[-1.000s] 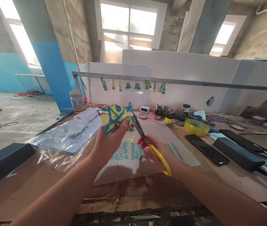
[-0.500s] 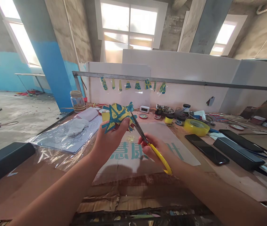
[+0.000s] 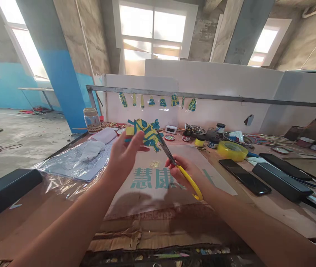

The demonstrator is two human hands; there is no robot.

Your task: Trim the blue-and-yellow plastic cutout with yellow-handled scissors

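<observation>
My left hand (image 3: 127, 152) pinches a blue-and-yellow patterned cutout (image 3: 146, 129) with jagged edges, the thumb on its near side. In my right hand (image 3: 184, 168) is a pair of scissors (image 3: 187, 176) with yellow handles, its dark blades pointing up and left. The blade tips reach the right edge of the cutout; whether they touch it is too small to tell. Below both hands lies a pale sheet (image 3: 121, 202) with large teal characters, and a small clear yellowish scrap (image 3: 155, 164) rests on it.
Similar cutouts (image 3: 162, 101) hang along a metal rail (image 3: 216, 96) at the back. A yellow tape roll (image 3: 232, 151), phone (image 3: 244, 176) and black box (image 3: 282, 181) lie on the right. Plastic-covered drawings (image 3: 74, 163) and a glass jar (image 3: 91, 120) are on the left.
The cutout has turned in my left hand and shifted slightly right, while the thumb has slid left along it. My right hand with the scissors has moved only a little.
</observation>
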